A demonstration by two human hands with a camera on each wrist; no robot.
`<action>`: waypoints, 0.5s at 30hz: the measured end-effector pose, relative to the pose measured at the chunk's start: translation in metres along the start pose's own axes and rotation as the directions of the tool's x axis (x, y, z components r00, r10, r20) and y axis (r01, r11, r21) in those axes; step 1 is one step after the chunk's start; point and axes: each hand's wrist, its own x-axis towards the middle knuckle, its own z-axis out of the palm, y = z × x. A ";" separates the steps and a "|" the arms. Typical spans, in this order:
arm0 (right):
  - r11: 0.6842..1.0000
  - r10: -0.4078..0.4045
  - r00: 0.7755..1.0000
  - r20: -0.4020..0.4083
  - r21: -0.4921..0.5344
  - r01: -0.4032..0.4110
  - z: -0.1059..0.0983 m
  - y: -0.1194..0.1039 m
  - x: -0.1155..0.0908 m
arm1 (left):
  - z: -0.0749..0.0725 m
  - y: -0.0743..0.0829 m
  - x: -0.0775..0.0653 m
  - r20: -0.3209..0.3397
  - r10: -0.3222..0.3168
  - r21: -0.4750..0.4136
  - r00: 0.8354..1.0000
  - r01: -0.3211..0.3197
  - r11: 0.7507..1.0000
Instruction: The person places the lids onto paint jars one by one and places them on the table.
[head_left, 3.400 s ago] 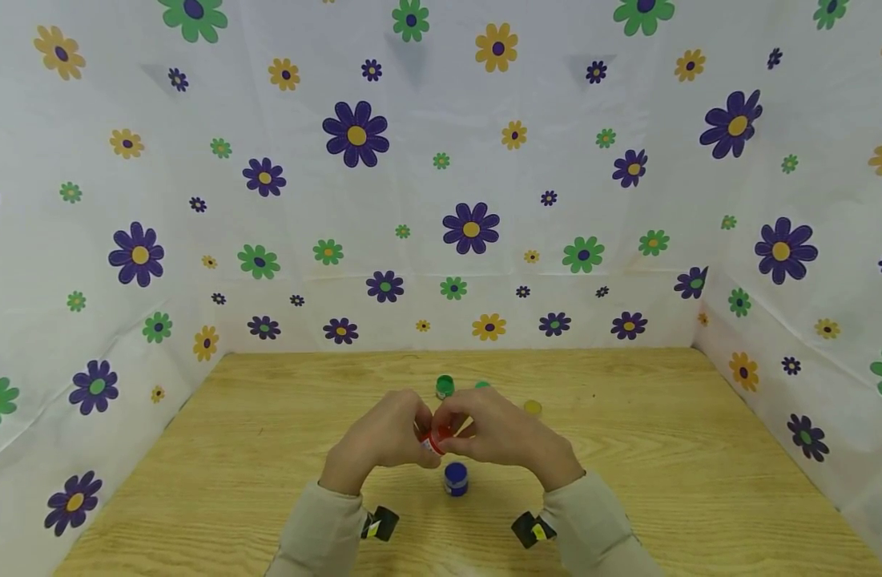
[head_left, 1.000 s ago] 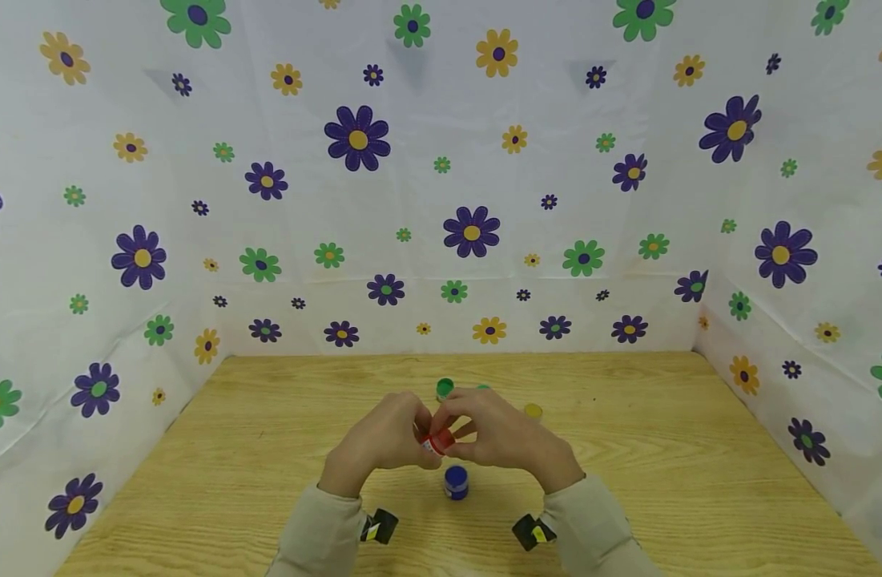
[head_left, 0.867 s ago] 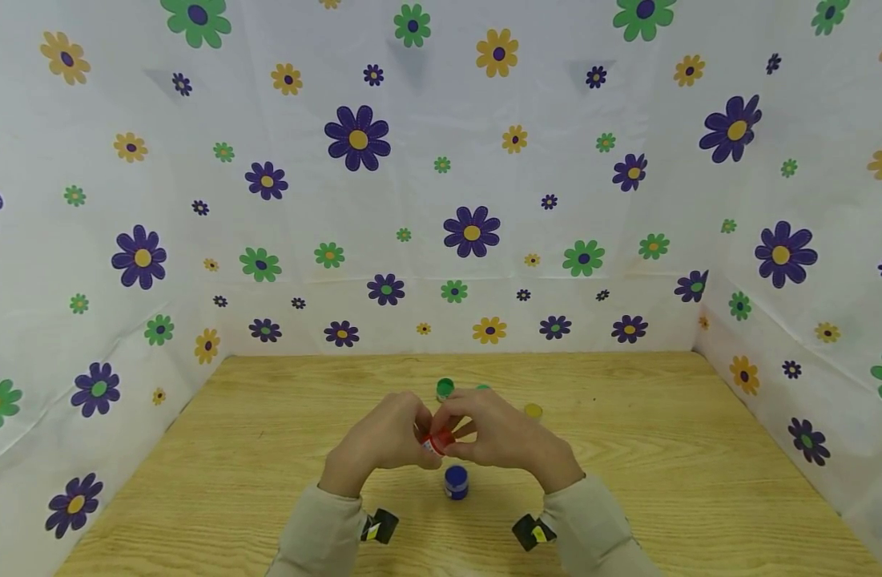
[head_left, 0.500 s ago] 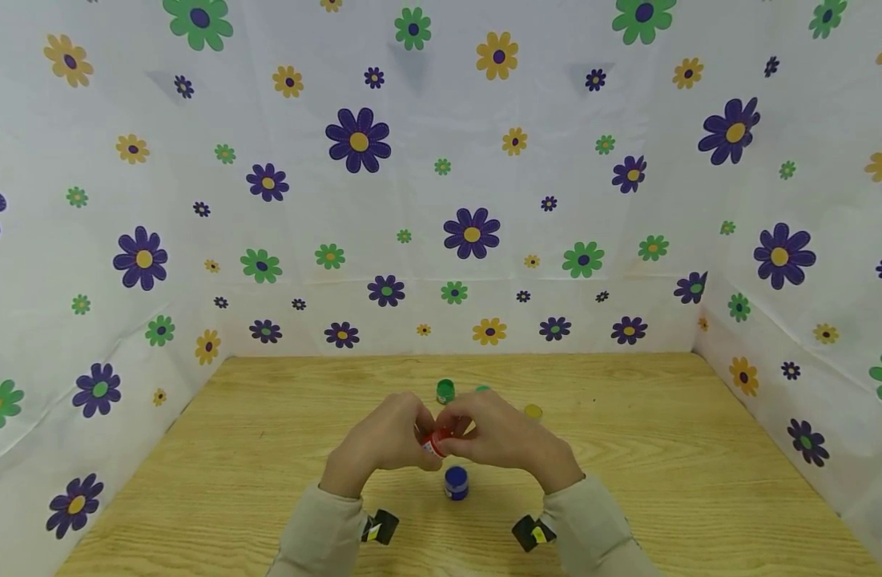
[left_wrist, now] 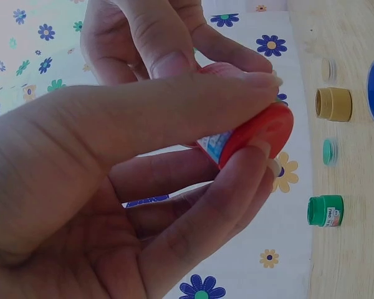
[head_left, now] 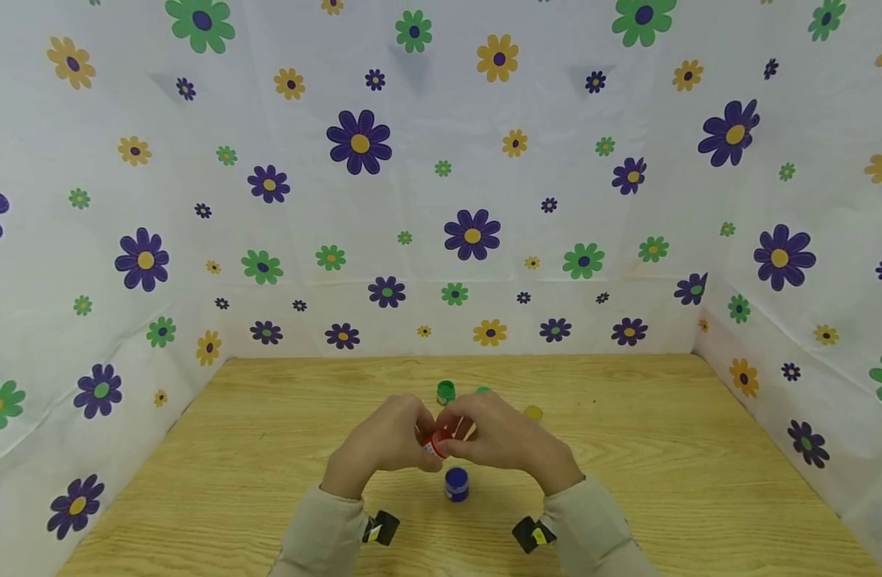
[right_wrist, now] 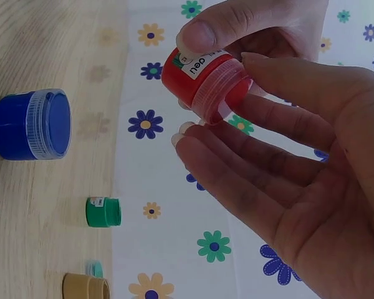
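Above the table, both hands meet at a small red paint jar [head_left: 435, 445] with a clear screw lid [right_wrist: 218, 92]. My left hand [head_left: 385, 433] grips the jar's body between thumb and fingers; its red base [left_wrist: 262, 132] shows in the left wrist view. My right hand [head_left: 501, 433] pinches the lid from the other side, thumb and forefinger at its edge, the other fingers stretched below it in the right wrist view. The lid sits on the jar's mouth, and the jar lies tilted on its side. Just below the hands stands a blue paint jar [head_left: 457, 484] with its lid on.
Farther back stand a green paint jar [head_left: 445, 392] without its lid and a teal lid [head_left: 483, 389]. A yellowish lid [head_left: 533, 413] lies to their right. The ochre jar [left_wrist: 334, 104] shows in the wrist views. Flowered sheets [head_left: 469, 304] border the wooden table [head_left: 267, 481].
The right thumb and fingers have shifted on the lid, opening a little and closing on it again. Both hands have stayed in place, and the head view has tilted up slightly.
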 end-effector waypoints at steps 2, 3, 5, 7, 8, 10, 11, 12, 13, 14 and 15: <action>1.000 0.004 1.000 -0.005 0.001 -0.004 -0.001 0.000 -0.001 | 0.000 -0.001 0.000 -0.001 -0.001 0.001 1.000 0.001 1.000; 1.000 0.007 1.000 -0.009 0.006 -0.007 -0.001 0.001 -0.002 | 0.000 -0.001 0.000 -0.002 -0.004 0.000 1.000 0.004 1.000; 1.000 0.007 1.000 -0.014 0.027 -0.006 -0.002 0.001 -0.003 | 0.000 -0.001 0.000 -0.002 -0.015 -0.004 1.000 0.015 1.000; 0.999 -0.001 1.000 -0.017 0.047 0.001 -0.003 0.000 -0.003 | 0.000 -0.001 0.000 -0.002 -0.030 -0.010 1.000 0.030 0.999; 0.999 -0.006 1.000 -0.015 0.053 0.006 -0.003 0.000 -0.003 | 0.000 -0.001 0.000 -0.002 -0.039 -0.013 0.999 0.039 0.999; 0.998 -0.020 1.000 -0.010 0.064 0.020 -0.004 0.000 -0.003 | 0.000 -0.002 0.000 0.001 -0.050 -0.017 0.999 0.050 0.999; 0.998 -0.028 1.000 -0.007 0.063 0.028 -0.004 0.000 -0.003 | -0.001 -0.002 0.000 0.003 -0.056 -0.021 0.998 0.056 0.998; 0.997 -0.035 0.999 -0.005 0.061 0.036 -0.004 0.000 -0.003 | -0.001 -0.002 0.000 0.004 -0.057 -0.023 0.998 0.057 0.998; 0.997 -0.043 0.999 -0.001 0.060 0.043 -0.004 0.000 -0.003 | -0.001 -0.002 0.000 0.006 -0.059 -0.026 0.998 0.059 0.998; 0.997 -0.047 0.999 0.001 0.064 0.047 -0.004 0.000 -0.002 | -0.001 -0.002 0.000 0.007 -0.058 -0.027 0.998 0.058 0.998; 0.996 -0.053 0.999 0.003 0.070 0.053 -0.004 0.000 -0.002 | -0.001 -0.002 0.000 0.009 -0.057 -0.031 0.998 0.057 0.998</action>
